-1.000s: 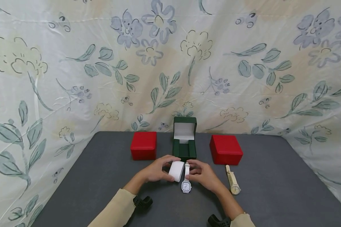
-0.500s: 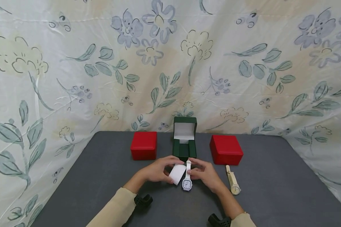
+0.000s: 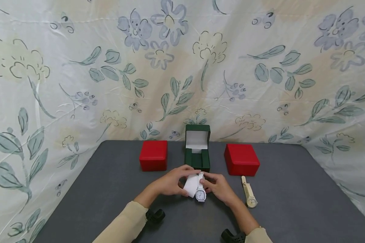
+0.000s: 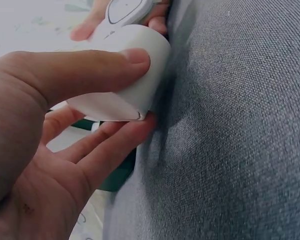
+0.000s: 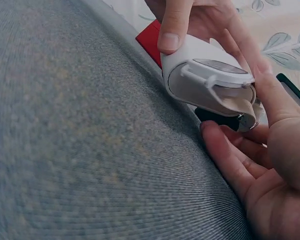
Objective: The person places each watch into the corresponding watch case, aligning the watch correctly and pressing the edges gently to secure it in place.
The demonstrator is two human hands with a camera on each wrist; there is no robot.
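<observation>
My left hand (image 3: 171, 182) grips a white watch pillow (image 3: 190, 186) between thumb and fingers, low over the dark table (image 3: 121, 189). In the left wrist view, the thumb presses on the rounded side of this pillow (image 4: 150, 45), and fingertips support its lower edge. My right hand (image 3: 220, 188) pinches the strap of a white watch (image 3: 200, 195) against the pillow's right side. From the right wrist, the watch (image 5: 222, 67) shows its case lying along the pillow, with the strap curving round the near end. My right thumb and fingers are around that strap end.
Just beyond the hands stands an open green watch box (image 3: 197, 127) with a white-lined lid. A closed red box (image 3: 153, 156) is on its left, another red box (image 3: 242, 159) on its right. A cream watch (image 3: 249, 195) lies at right. Floral cloth (image 3: 182, 67) hangs behind.
The pillow and the white watch have come together: the left hand shifted slightly right with the pillow, which turned, and the watch now overlaps its side. The boxes and cream watch stay put.
</observation>
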